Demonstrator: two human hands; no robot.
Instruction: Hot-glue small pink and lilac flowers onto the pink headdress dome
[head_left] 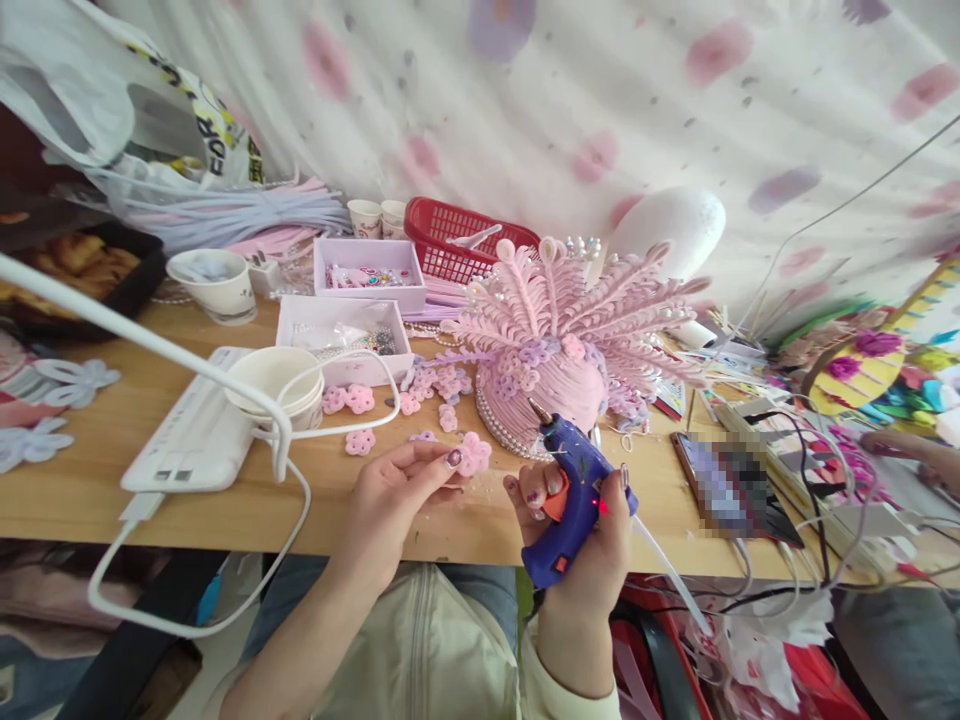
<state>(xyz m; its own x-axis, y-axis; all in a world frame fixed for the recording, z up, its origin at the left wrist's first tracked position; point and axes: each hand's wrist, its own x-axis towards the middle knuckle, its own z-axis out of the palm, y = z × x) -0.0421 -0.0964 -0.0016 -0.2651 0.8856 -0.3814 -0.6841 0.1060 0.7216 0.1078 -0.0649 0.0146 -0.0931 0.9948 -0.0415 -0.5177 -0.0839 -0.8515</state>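
Between the thumb and fingers of my left hand [405, 495] is a small pink flower [474, 455], held just above the table's front edge. My right hand [592, 540] grips a blue hot glue gun [574, 500] with an orange trigger; a red light glows on its body and a white glue stick [671, 570] sticks out behind. Its nozzle points up and left, close in front of a pink headdress [540, 400] with tall feather-like plumes, flowers and a beaded rim. Loose pink flowers [360, 442] and lilac ones lie left of the headdress.
A white power bank [187, 440] with a looping cable and paper cups [274, 375] stand at left. Behind are white boxes [345, 360] of beads and a red basket [450, 235]. At right lie a phone [727, 490], a power strip [795, 470] and another person's hand [911, 455].
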